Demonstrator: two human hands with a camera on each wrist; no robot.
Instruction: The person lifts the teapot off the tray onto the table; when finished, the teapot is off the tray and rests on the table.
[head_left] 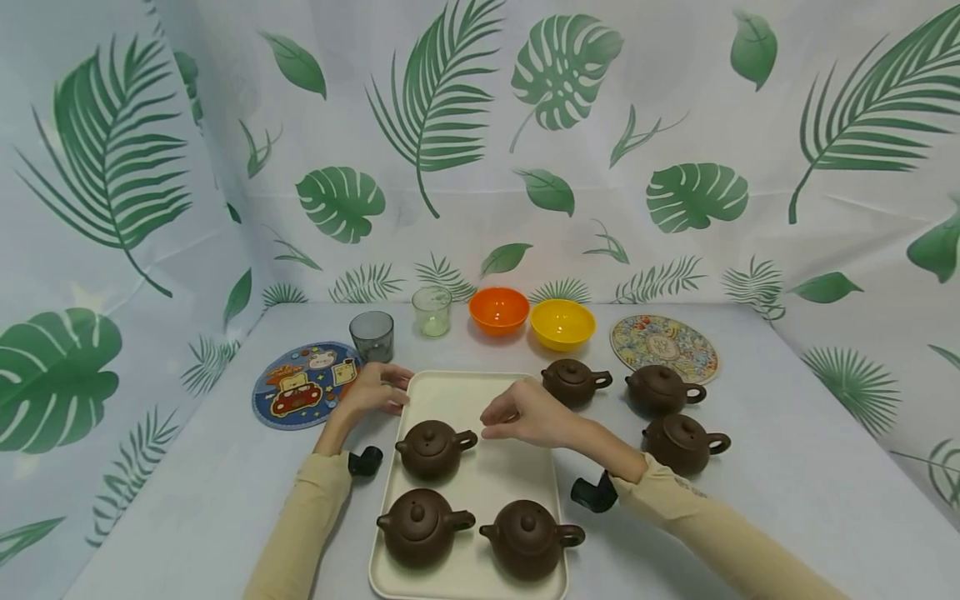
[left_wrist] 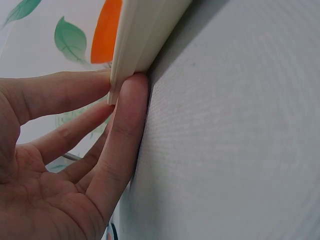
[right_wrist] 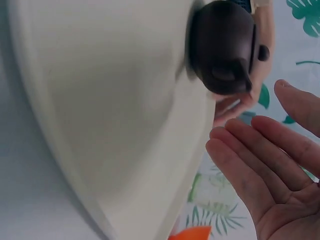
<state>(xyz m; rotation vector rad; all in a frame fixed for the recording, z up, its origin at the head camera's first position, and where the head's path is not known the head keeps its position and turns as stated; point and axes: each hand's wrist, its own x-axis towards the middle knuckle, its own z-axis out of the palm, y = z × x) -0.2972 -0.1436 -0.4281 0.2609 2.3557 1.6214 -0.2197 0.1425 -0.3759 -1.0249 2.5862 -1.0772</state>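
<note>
My left hand [head_left: 372, 389] is at the far left side of the cream tray [head_left: 491, 387], its fingertips pinching the rim in the left wrist view. My right hand [head_left: 534, 414] hovers over the tray, holding nothing, fingers loosely bent and thumb apart from them in the right wrist view. Closest to it on the tray sits a brown teapot [head_left: 432, 451], spout left and handle right. Nearer the front, a second teapot [head_left: 420, 528] and a third teapot [head_left: 528, 540] stand side by side on the tray. All three have their lids on.
Right of the tray stand three more brown teapots, a near one [head_left: 682, 444], a middle one [head_left: 660, 391] and a far one [head_left: 572, 383]. Behind are a grey glass [head_left: 372, 336], a clear glass [head_left: 432, 312], an orange bowl [head_left: 498, 312] and a yellow bowl [head_left: 562, 325]. Round mats [head_left: 281, 404] lie left and right.
</note>
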